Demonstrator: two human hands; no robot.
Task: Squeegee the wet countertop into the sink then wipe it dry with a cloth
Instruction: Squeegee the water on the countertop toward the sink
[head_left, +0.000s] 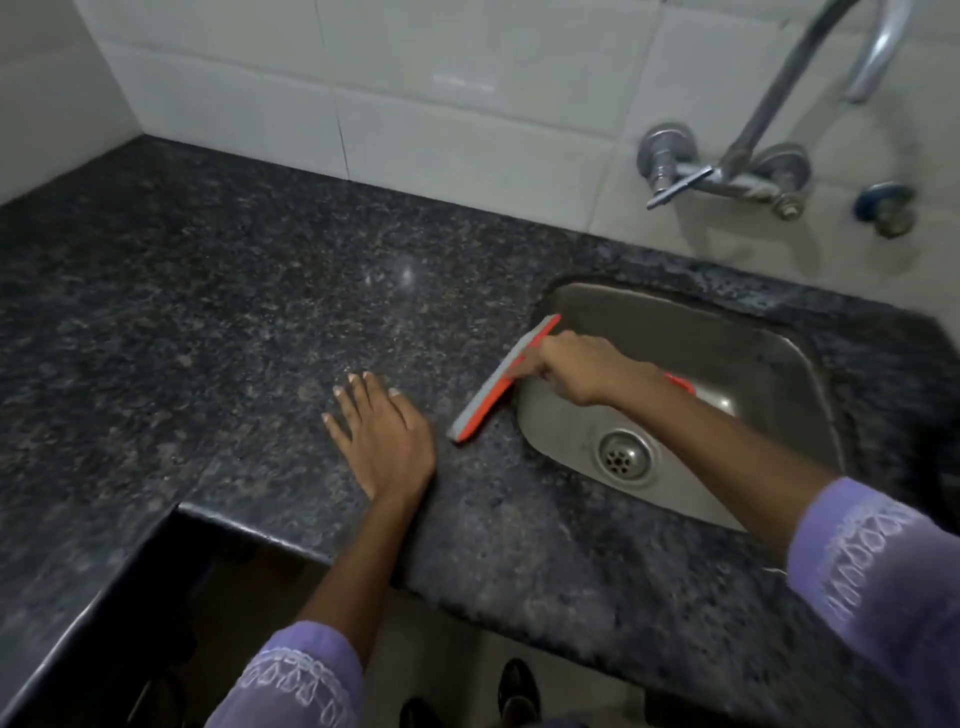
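Dark speckled granite makes up your surface (218, 291), with pale wall tiles (363, 104) behind it and a steel sink (727, 364) sunk into its right part. Your right hand (576, 366) is curled round the handle of the orange and grey squeegee (498, 382), fingers wrapped tight, right at the sink's left rim. From that hand the blade's long axis runs diagonally along the rim: its far end points up toward the sink's back-left corner, its near end down toward you, resting on the granite just left of the sink. The handle runs back over the basin under your wrist. Your left hand (382, 434) lies flat on the surface, fingers spread straight, left of the sink and near the blade's lower end without touching it. A chrome tap (727, 176) is fixed to the wall above the sink.
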